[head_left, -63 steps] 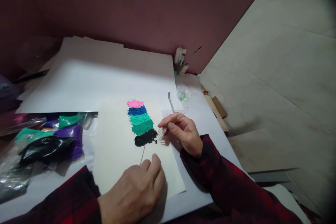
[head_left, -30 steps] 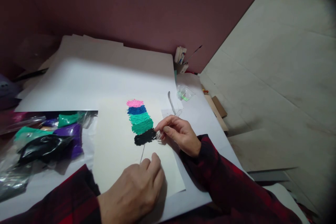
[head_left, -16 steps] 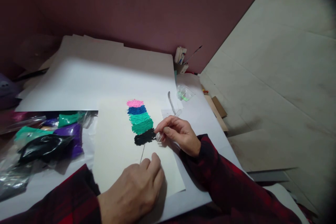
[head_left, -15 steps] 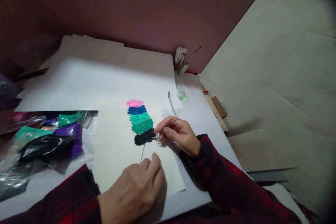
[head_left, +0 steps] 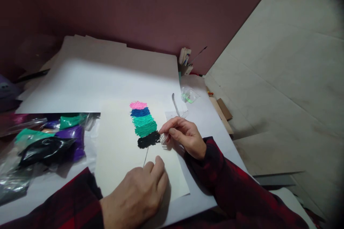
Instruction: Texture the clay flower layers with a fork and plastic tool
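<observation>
A cream sheet of paper lies in front of me with a column of textured bands: pink, blue, two greens and black at the bottom. My right hand pinches a metal fork, its tines at the right edge of the black band. My left hand rests curled on the lower part of the paper. Its fingertips are pinched by a thin wire that runs up to the black band.
Plastic bags of coloured clay in green, purple and black lie at the left. Large white sheets cover the surface behind. A small clear bag and brushes sit near the maroon wall. Bare floor is at the right.
My right hand shifted the fork's tines left onto the black band's right edge, then eased back slightly. My left hand has stayed in place.
</observation>
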Available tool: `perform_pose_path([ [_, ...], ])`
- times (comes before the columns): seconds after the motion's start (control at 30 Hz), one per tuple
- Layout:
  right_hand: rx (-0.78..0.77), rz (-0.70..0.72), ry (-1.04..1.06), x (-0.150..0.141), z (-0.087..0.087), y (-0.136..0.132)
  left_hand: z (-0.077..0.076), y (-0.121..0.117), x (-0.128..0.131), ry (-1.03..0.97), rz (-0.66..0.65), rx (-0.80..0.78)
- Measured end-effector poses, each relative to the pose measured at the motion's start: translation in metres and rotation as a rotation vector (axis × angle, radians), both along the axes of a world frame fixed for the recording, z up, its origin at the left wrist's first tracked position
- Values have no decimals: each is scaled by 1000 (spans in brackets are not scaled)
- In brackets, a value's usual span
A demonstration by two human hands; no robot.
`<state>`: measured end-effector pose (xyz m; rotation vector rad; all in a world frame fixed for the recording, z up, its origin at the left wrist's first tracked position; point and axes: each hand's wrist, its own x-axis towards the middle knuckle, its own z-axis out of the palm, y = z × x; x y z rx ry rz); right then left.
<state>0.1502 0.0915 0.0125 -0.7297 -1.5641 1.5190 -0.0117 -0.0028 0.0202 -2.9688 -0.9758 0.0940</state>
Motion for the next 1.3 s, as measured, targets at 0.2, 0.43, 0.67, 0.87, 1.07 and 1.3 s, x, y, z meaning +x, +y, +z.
perform_pose_path([
  [0.2,-35,39,-39,0,-1,-1,-3,0,-1,-2,-2,21],
  [0.43,-45,37,-61,-1,-3,-1,-3,-1,-1,-26,-2,34],
  [0.67,-49,22,-57,-2,-2,-1,0,-1,-1,26,-7,6],
  [0.87,-51,32,-85,0,-5,0,-4,1,0,-25,-2,31],
  [1.07,-42,3,-122,1,-5,-1,-1,0,-1,-18,-1,16],
  [1.3,-73,-29,7,1,-3,3,-1,1,-1,-8,-6,-5],
])
